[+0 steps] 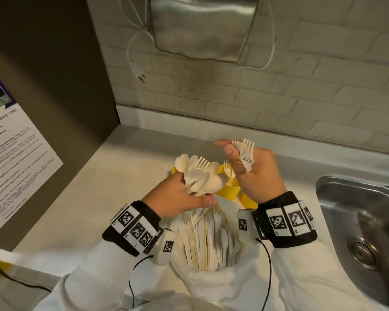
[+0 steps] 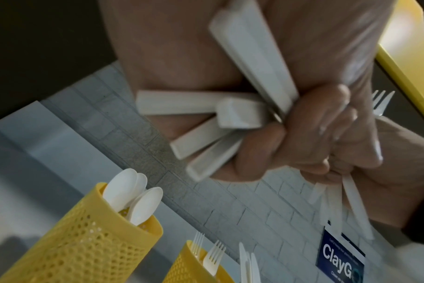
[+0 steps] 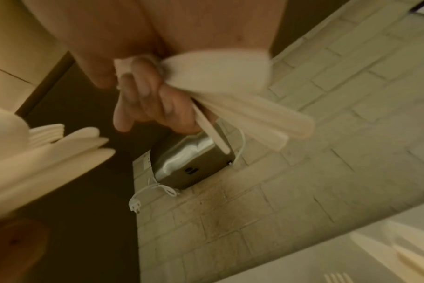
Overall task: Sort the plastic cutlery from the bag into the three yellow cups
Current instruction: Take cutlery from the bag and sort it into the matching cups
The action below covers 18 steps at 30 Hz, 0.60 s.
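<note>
Countertop (image 1: pixel 112 176) | left hand (image 1: pixel 177 198) grips spoons (image 1: pixel 200 178) over bag (image 1: pixel 211 277) | right hand (image 1: pixel 256 176) clenches forks (image 1: pixel 245 153) above cups (image 1: pixel 229 191)

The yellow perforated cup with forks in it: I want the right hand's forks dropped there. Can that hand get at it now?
Probably yes. The right hand, gripping white plastic forks, is just above the yellow perforated cup with forks in it; nothing lies between them, and the left hand stays beside it.

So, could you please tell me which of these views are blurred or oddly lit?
Head view: sharp, wide-angle bend, glare on the metal dispenser. Left wrist view: cool grey cast, left hand slightly soft. Right wrist view: dim yellow cast, heavy motion blur on the forks in the right hand.
</note>
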{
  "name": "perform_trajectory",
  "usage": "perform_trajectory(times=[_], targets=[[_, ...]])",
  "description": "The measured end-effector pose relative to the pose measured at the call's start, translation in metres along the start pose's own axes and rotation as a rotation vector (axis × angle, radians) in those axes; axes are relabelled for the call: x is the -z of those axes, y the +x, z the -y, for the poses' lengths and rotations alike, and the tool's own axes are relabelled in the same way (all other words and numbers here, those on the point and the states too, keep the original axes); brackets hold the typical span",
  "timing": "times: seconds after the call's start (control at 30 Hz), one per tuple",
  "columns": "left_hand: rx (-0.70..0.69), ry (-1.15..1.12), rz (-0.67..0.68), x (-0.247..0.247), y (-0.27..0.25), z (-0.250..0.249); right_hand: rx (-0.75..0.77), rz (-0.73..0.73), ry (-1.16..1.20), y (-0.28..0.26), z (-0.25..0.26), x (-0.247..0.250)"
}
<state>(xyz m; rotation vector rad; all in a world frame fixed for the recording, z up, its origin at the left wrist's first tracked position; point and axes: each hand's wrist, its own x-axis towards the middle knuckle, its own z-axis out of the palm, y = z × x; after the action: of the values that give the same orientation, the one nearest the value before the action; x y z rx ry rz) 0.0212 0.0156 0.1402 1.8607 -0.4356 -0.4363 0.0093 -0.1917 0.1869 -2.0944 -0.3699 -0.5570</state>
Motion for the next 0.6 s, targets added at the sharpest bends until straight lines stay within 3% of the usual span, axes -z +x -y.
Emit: perform_trajectory(times=[0.17,0.27,0.4,0.6], targets=[[-0.017,0.042,0.045,0.003,-0.001,0.001,-0.202,0.38,0.04,0.002,0.008,0.005],[-0.015,0.109,0.069,0.003,0.0,0.004,-0.229,0.478,0.086,0.002,0.015,0.009],[-0.018,0.154,0.019,0.0,0.002,0.005,-0.242,0.387,0.145,0.0,0.019,0.007],[-0.045,0.16,-0.007,0.002,0.005,0.003,-0.319,0.116,0.398,0.001,0.023,0.002]])
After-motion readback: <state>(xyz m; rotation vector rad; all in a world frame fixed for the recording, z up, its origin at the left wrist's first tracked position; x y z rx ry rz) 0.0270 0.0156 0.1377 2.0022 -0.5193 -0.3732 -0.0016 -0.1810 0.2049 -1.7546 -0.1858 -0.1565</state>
